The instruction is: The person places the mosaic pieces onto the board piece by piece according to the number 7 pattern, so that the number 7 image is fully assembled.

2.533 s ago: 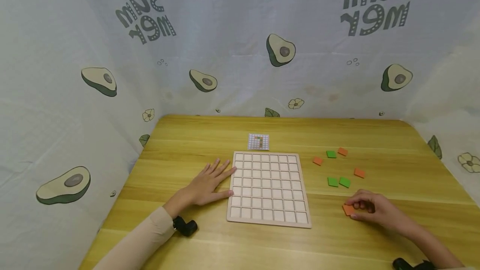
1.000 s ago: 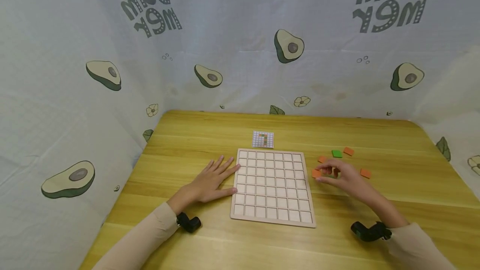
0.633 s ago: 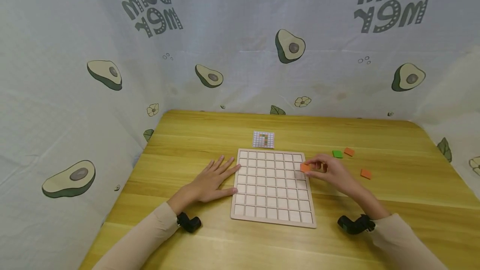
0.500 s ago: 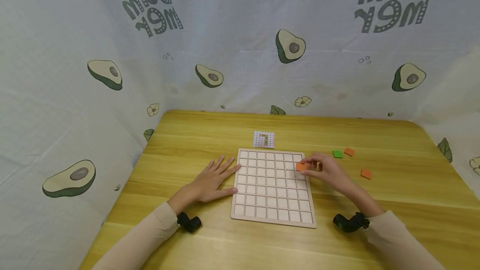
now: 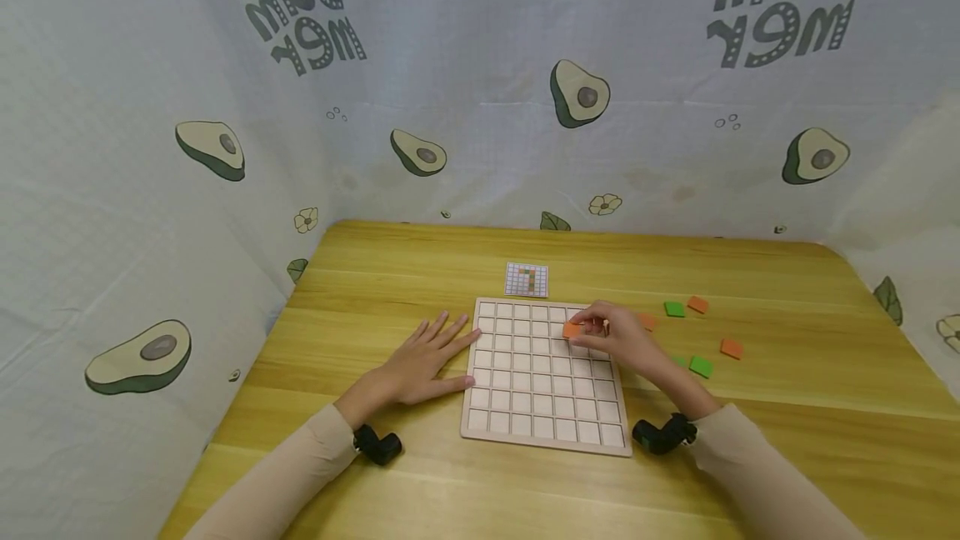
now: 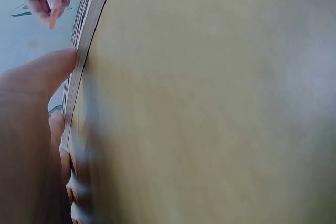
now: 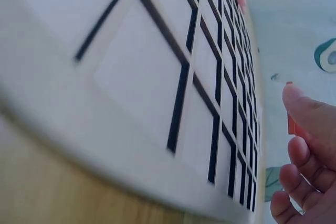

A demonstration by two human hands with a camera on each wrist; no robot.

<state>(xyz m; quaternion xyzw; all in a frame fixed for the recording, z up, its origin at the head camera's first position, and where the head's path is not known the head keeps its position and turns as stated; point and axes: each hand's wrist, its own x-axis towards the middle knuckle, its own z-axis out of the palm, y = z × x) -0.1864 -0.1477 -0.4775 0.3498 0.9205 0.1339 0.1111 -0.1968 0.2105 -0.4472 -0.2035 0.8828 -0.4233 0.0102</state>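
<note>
My right hand [image 5: 618,340] pinches a small orange square tile [image 5: 572,330] over the upper right part of a pale wooden grid board [image 5: 543,377]. In the right wrist view the thumb and fingers grip that tile [image 7: 291,124], held on edge and apart from the board [image 7: 131,66]. The left hand [image 5: 420,367] lies spread on the table, with its thumb and a fingertip touching the board's left edge. Seen from the left wrist, its thumb [image 6: 47,72] meets the board's rim [image 6: 86,40]. The board's squares that show hold no tiles.
A small card [image 5: 527,280] printed with a coloured grid lies behind the board. To the right are loose tiles: green [image 5: 674,309], orange [image 5: 698,305], another orange [image 5: 731,348] and green [image 5: 701,367]. The right hand and wrist partly cover others. A printed curtain [image 5: 480,107] surrounds the table.
Carrying the orange tile, my right hand has moved left from the loose tiles to over the board. The left hand stays at the board's edge. The head view has shifted slightly.
</note>
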